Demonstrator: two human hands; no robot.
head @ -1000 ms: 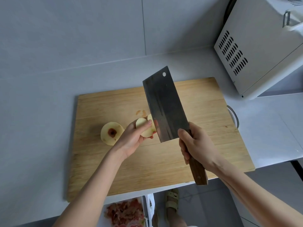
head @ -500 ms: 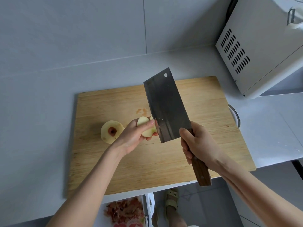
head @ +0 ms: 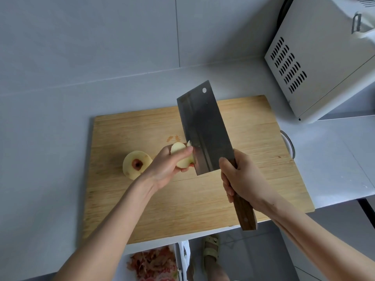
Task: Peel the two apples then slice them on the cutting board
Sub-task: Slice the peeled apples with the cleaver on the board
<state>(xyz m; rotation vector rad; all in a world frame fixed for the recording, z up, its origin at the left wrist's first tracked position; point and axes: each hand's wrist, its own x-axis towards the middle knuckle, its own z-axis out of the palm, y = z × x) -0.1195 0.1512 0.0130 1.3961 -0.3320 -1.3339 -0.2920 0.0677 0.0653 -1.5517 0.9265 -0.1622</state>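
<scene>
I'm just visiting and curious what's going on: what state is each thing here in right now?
Held apple: peeled, gripped in left hand, knife edge against it.
Other apple: peeled, looks whole, lying on cutting board.
Knife: tilted up, handle gripped by right hand.
Peelings: heaped below the counter edge.

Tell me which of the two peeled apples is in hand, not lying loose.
The apple nearer the cleaver, gripped by the left hand against the blade. The other apple lies untouched on the cutting board, dark core end up.
</scene>
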